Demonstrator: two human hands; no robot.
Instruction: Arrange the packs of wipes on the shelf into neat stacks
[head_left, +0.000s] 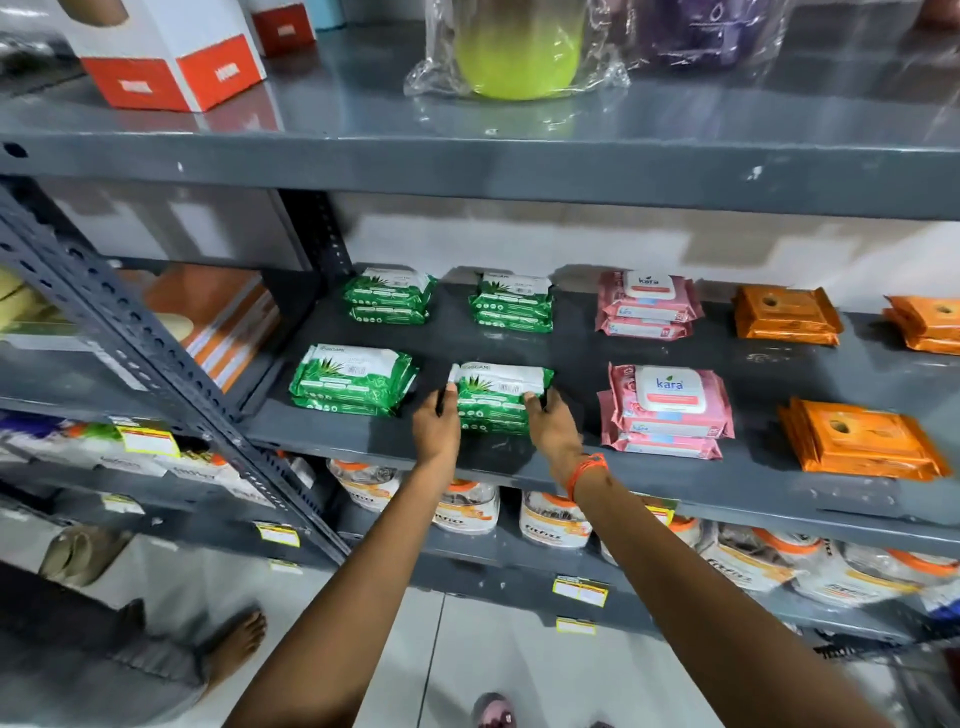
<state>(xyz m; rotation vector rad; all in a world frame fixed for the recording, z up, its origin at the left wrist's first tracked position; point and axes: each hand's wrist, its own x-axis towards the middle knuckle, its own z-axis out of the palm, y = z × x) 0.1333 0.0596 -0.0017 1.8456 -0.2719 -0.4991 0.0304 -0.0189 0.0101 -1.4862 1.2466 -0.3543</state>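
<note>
On the grey shelf (519, 467) a green wipes stack (496, 395) stands in the front row. My left hand (436, 423) grips its left end and my right hand (553, 423) grips its right end. Another green stack (350, 379) lies to its left. Two more green stacks (389, 293) (511, 301) sit in the back row. Pink wipes stacks stand to the right, one in front (667, 410) and one behind (647, 304). Orange pack stacks (857, 441) (787, 314) (927, 322) lie further right.
The upper shelf (467, 166) overhangs close above, carrying a red and white box (166, 57) and a bagged green container (519, 49). Jars (553, 522) fill the shelf below. A slotted upright (156, 374) runs diagonally at left. Someone's bare foot (234, 649) rests on the floor.
</note>
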